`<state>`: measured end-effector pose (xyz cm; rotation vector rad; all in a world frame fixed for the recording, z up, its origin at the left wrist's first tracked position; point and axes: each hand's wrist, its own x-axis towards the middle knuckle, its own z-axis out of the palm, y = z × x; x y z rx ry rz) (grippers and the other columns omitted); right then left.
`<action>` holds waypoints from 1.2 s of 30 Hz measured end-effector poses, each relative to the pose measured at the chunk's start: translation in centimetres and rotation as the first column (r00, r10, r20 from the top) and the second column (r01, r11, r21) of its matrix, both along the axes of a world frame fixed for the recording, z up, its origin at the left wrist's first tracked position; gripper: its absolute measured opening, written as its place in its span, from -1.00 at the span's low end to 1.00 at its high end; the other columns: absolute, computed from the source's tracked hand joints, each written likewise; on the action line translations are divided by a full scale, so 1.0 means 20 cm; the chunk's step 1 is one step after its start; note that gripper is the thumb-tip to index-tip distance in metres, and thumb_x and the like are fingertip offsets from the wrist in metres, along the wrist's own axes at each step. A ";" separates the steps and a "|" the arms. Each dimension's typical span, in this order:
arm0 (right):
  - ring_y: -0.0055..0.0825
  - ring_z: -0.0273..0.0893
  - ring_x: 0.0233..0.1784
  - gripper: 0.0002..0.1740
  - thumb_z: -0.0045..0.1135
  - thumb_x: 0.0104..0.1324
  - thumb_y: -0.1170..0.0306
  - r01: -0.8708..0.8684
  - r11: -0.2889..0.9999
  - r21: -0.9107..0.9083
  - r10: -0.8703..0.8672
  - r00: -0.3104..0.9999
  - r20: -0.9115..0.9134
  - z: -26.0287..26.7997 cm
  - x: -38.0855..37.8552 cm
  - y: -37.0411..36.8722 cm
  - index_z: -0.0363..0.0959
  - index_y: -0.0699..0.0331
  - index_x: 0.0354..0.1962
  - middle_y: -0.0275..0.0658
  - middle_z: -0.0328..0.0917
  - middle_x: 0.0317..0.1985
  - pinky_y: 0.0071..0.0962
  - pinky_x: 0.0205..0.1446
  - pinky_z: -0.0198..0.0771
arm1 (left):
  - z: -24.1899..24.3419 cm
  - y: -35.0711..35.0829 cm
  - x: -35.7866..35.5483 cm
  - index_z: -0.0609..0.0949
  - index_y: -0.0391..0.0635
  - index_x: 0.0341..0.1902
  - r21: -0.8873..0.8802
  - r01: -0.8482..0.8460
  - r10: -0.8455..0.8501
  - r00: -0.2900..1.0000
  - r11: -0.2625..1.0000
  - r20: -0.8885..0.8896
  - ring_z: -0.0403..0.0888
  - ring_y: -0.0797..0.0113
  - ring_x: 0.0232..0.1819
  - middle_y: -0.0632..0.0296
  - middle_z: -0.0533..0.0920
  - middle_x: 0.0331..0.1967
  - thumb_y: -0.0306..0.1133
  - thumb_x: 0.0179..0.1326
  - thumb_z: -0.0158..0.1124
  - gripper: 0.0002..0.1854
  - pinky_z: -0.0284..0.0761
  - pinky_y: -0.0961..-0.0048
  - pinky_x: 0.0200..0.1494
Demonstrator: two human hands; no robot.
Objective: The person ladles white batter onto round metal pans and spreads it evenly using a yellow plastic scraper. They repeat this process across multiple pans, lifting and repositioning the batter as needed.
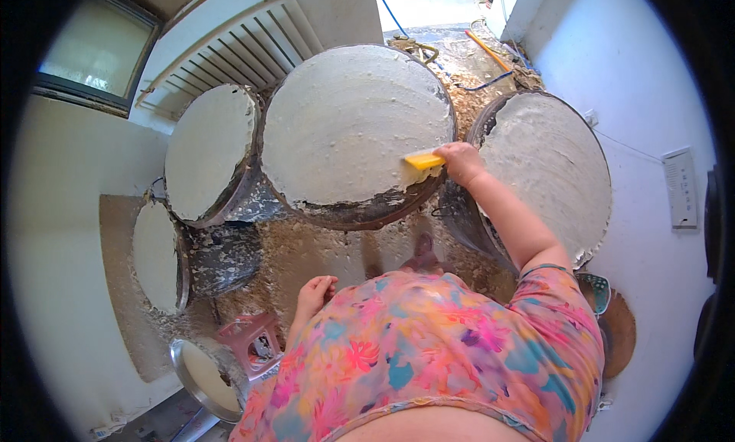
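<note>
My right hand (461, 163) grips a yellow plastic scraper (424, 160) at the lower right of a large round griddle-like plate (367, 218). A pale, paste-like layer (350, 126) covers most of that plate, with small lumps and curved streaks. The scraper touches this layer near the rim, where a dark strip shows along the near edge. My left hand (317, 295) hangs by the front of my flowered shirt, fingers curled, with nothing seen in it.
Similar coated discs stand at right (545, 172), left (209, 155) and lower left (155, 258). A metal basin of pale liquid (209, 379) is beside a pink plastic stool (252, 338). Flakes litter the floor (310, 246); a radiator (241, 45) lines the back wall.
</note>
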<state>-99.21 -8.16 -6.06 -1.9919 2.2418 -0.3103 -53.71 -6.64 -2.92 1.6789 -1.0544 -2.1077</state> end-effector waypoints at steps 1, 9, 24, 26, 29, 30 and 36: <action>-0.30 0.49 -0.26 -0.74 -0.06 -0.01 0.48 -0.020 1.000 -0.019 0.020 1.000 0.001 0.02 0.06 0.03 0.51 0.06 -0.35 -0.24 0.52 -0.37 -0.39 -0.17 0.38 | 0.00 -0.01 0.00 0.56 -0.19 -0.28 0.002 0.011 -0.011 1.000 1.000 0.001 0.40 0.62 -0.53 0.39 0.48 -0.56 -0.28 0.19 0.09 -0.79 0.36 0.70 -0.45; -0.21 0.49 -0.26 -0.73 -0.01 0.03 0.49 0.487 0.850 -0.201 -0.331 0.790 0.516 -0.06 0.38 0.29 0.45 0.22 -0.24 -0.11 0.52 -0.32 -0.38 -0.17 0.37 | 0.07 -0.11 0.09 0.55 -0.19 -0.31 -0.041 0.032 -0.034 0.998 0.999 -0.052 0.38 0.62 -0.54 0.40 0.45 -0.58 -0.28 0.18 0.09 -0.79 0.36 0.69 -0.45; -0.42 0.42 -0.15 -0.56 0.04 0.06 0.60 0.942 0.323 0.088 0.157 -0.146 0.977 -0.06 0.27 0.23 0.27 0.28 -0.05 -0.29 0.44 -0.18 -0.45 -0.05 0.33 | 0.09 -0.18 0.17 0.57 -0.19 -0.33 -0.173 0.161 -0.169 0.985 0.972 -0.031 0.37 0.62 -0.53 0.40 0.47 -0.58 -0.28 0.18 0.08 -0.78 0.33 0.68 -0.45; -0.41 0.43 -0.15 -0.57 0.05 0.05 0.59 0.932 0.353 0.080 0.247 -0.175 0.953 0.09 0.27 0.31 0.29 0.28 -0.06 -0.29 0.44 -0.18 -0.45 -0.05 0.33 | 0.06 -0.18 0.17 0.57 -0.19 -0.33 -0.184 0.204 -0.219 0.974 0.961 -0.063 0.37 0.62 -0.53 0.40 0.46 -0.58 -0.28 0.18 0.08 -0.78 0.33 0.68 -0.45; -0.41 0.45 -0.18 -0.68 0.04 0.08 0.57 0.911 0.408 -0.062 0.092 0.026 0.995 0.24 0.34 0.47 0.35 0.31 -0.15 -0.28 0.47 -0.23 -0.46 -0.08 0.34 | 0.03 -0.19 0.18 0.57 -0.20 -0.33 -0.176 0.256 -0.276 0.955 0.951 -0.105 0.37 0.61 -0.54 0.40 0.45 -0.59 -0.29 0.18 0.08 -0.78 0.32 0.66 -0.46; -0.38 0.46 -0.19 -0.71 0.02 0.09 0.57 0.881 0.455 -0.128 -0.106 0.196 0.975 0.24 0.41 0.55 0.37 0.32 -0.17 -0.25 0.49 -0.24 -0.44 -0.09 0.35 | 0.03 -0.19 0.18 0.57 -0.21 -0.32 -0.159 0.275 -0.294 0.948 0.948 -0.117 0.37 0.60 -0.54 0.40 0.45 -0.58 -0.29 0.18 0.07 -0.78 0.32 0.66 -0.46; -0.22 0.37 -0.04 -0.60 -0.12 -0.01 0.52 0.550 0.768 -0.328 -0.588 0.809 -0.022 0.00 0.74 1.08 0.37 0.31 -0.13 -0.09 0.45 -0.18 -0.33 0.09 0.24 | 0.03 -0.19 0.15 0.56 -0.22 -0.30 -0.112 0.404 -0.411 0.910 0.908 -0.048 0.37 0.59 -0.54 0.39 0.45 -0.58 -0.30 0.19 0.07 -0.78 0.33 0.65 -0.47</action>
